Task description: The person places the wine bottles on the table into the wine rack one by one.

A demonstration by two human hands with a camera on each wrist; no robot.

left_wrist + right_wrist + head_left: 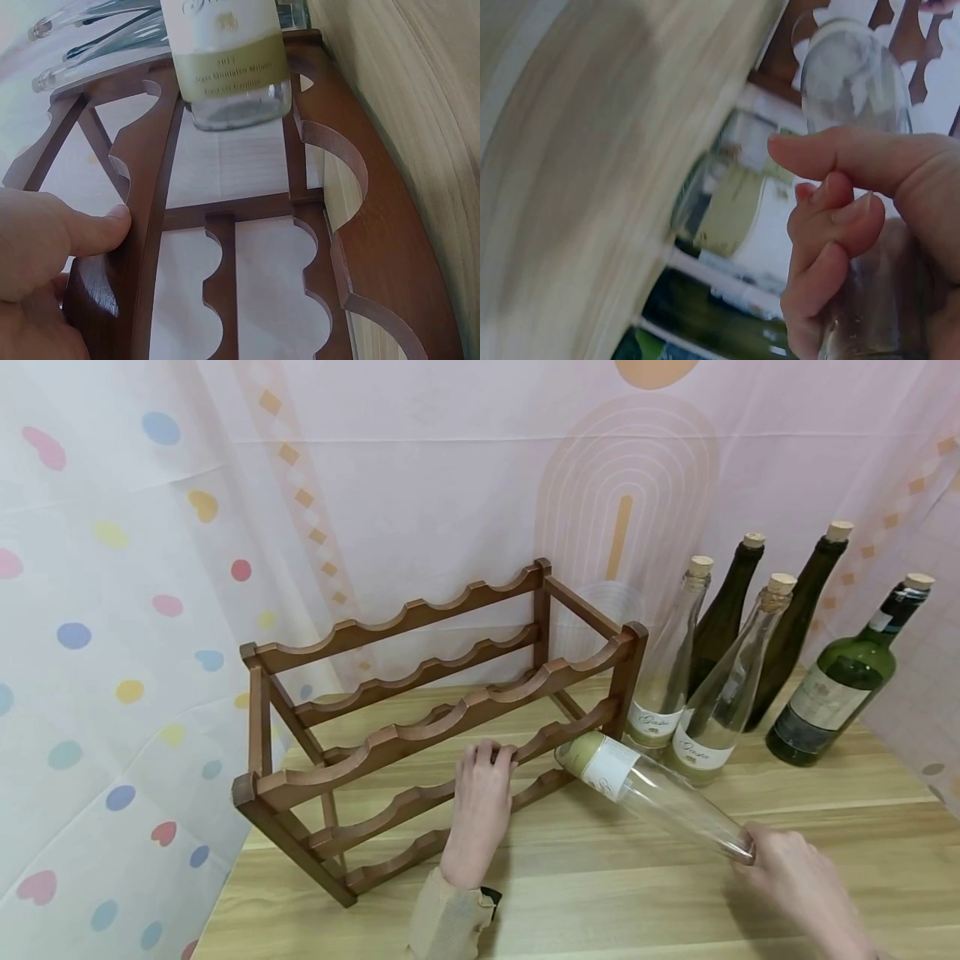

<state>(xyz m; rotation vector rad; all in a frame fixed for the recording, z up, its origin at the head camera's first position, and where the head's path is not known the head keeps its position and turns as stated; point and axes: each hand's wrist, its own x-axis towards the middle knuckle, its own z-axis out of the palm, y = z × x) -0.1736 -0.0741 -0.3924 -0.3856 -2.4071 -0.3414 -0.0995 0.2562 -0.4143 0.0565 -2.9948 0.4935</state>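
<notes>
A brown wooden wine rack [420, 735] with scalloped rails stands on the table. My left hand [482, 793] grips its front middle rail; in the left wrist view the thumb [97, 229] lies on the wood and some fingers are hidden behind it. With my right hand [798, 881] I hold a clear glass wine bottle [675, 802] by its neck end. The bottle is tilted, its labelled base [236, 90] at the right part of the rack's front. Curled fingers surround the glass in the right wrist view, with the right hand [855, 195] filling much of it.
Two corked clear bottles [705, 747] stand just right of the rack, with dark green bottles [795, 643] behind them. A green labelled bottle [828, 697] stands farther right. A patterned curtain [420, 485] hangs behind the wooden table [600, 893].
</notes>
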